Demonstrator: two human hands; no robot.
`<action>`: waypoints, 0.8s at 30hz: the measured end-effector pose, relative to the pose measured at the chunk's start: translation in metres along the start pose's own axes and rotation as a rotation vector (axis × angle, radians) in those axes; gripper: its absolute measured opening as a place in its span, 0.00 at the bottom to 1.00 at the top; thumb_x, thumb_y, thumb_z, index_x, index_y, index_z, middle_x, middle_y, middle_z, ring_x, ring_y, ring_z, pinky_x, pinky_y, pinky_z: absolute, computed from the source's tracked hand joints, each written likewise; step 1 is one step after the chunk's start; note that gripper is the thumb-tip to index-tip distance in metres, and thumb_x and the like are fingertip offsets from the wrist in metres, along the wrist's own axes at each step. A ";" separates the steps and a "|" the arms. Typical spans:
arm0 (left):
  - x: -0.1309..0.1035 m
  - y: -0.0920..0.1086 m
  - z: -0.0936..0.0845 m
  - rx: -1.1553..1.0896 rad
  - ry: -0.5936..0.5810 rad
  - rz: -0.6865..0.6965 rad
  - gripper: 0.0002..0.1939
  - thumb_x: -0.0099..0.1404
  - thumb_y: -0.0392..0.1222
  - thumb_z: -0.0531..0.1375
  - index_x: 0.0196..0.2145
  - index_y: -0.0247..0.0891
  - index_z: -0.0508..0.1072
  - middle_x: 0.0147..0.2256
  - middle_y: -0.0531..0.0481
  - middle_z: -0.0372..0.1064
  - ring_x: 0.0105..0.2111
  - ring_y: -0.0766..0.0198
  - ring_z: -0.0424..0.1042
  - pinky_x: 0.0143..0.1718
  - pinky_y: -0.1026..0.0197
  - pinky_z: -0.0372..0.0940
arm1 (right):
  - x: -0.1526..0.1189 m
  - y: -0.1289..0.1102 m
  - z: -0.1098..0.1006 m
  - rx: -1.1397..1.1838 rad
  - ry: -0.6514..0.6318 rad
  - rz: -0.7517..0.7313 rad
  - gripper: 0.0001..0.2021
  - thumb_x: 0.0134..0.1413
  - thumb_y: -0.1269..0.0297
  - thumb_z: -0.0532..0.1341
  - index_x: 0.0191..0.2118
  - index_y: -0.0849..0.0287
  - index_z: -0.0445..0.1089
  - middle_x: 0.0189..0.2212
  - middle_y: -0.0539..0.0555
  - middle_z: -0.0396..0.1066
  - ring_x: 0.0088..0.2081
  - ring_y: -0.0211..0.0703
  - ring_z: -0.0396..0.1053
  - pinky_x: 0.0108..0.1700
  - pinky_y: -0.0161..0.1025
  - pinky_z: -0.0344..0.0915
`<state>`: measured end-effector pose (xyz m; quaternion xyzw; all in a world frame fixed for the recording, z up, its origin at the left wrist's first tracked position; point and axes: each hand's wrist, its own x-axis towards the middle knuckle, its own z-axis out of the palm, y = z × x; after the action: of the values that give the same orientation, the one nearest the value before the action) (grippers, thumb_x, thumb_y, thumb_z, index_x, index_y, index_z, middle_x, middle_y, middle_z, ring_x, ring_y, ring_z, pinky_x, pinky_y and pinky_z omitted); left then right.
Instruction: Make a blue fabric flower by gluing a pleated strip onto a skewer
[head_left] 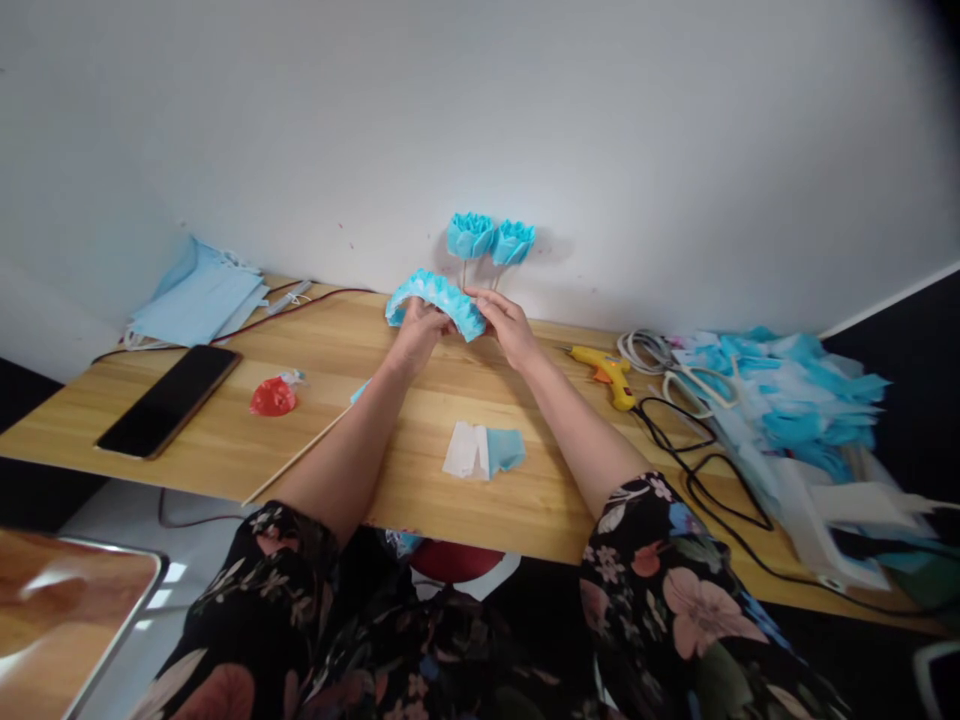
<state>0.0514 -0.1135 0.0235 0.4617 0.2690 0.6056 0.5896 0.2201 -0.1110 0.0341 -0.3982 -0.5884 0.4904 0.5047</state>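
Note:
Between my hands arches a blue and white strip with a ruffled upper edge (pixel 436 288), raised near the back of the table. My left hand (pixel 421 335) grips its underside at the left and middle. My right hand (pixel 508 325) has its fingers closed at the strip's right end. Just behind, two blue ruffled flowers on thin sticks, a left one (pixel 470 238) and a right one (pixel 514 243), stand against the wall. Nearer my body lie a white and light blue fabric piece (pixel 484 451) and a thin wooden stick (pixel 300 453), the stick partly behind my left forearm.
On the left are folded face masks (pixel 196 295), a black phone (pixel 169 400) and a small red packet (pixel 273 396). A yellow glue gun (pixel 609 374) with a black cord, scissors (pixel 699 388), a heap of blue scraps (pixel 802 390) and a white power strip (pixel 836 530) occupy the right.

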 end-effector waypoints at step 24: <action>-0.003 -0.011 0.012 -0.025 -0.106 0.001 0.36 0.44 0.37 0.74 0.50 0.43 0.66 0.41 0.52 0.72 0.44 0.60 0.74 0.44 0.61 0.69 | -0.048 0.001 -0.007 -0.020 0.040 0.050 0.30 0.43 0.54 0.70 0.55 0.53 0.74 0.49 0.53 0.79 0.52 0.50 0.75 0.50 0.44 0.73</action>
<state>0.0669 -0.1175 0.0179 0.4860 0.2296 0.5838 0.6085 0.2349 -0.1563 0.0237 -0.4273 -0.5730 0.4889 0.5000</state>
